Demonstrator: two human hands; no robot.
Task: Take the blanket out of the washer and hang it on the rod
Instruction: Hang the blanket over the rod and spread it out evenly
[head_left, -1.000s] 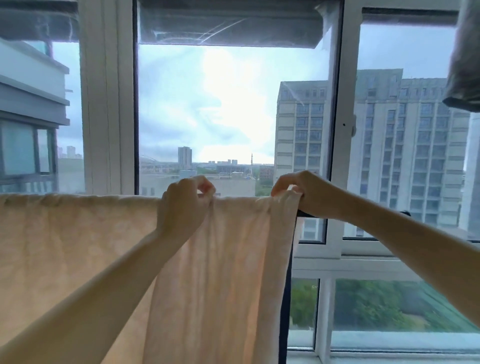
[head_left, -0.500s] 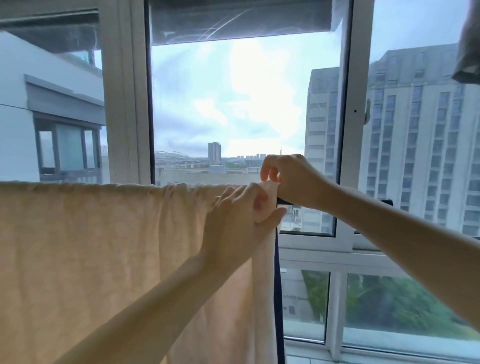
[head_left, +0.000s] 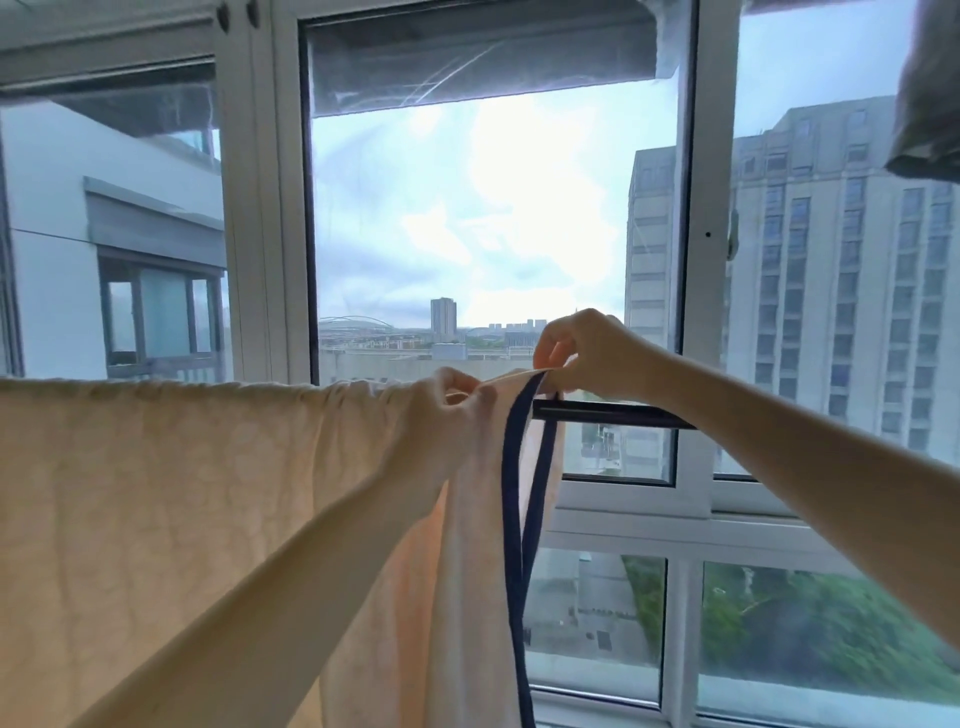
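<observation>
Hanging blanket (head_left: 182, 493): draped over rod (head_left: 613, 413) for drying.
Left hand (head_left: 447, 415): pinches top fold, steadying.
Right hand (head_left: 587, 353): pinches trimmed edge, spreading.

Your left hand (head_left: 441, 415) & right hand (head_left: 592, 353) are bare, w/ both forearms (head_left: 260, 571) bare too, right to the frame edge (elbows, upper arms out of view). Slim wrists, long fingers.
</observation>
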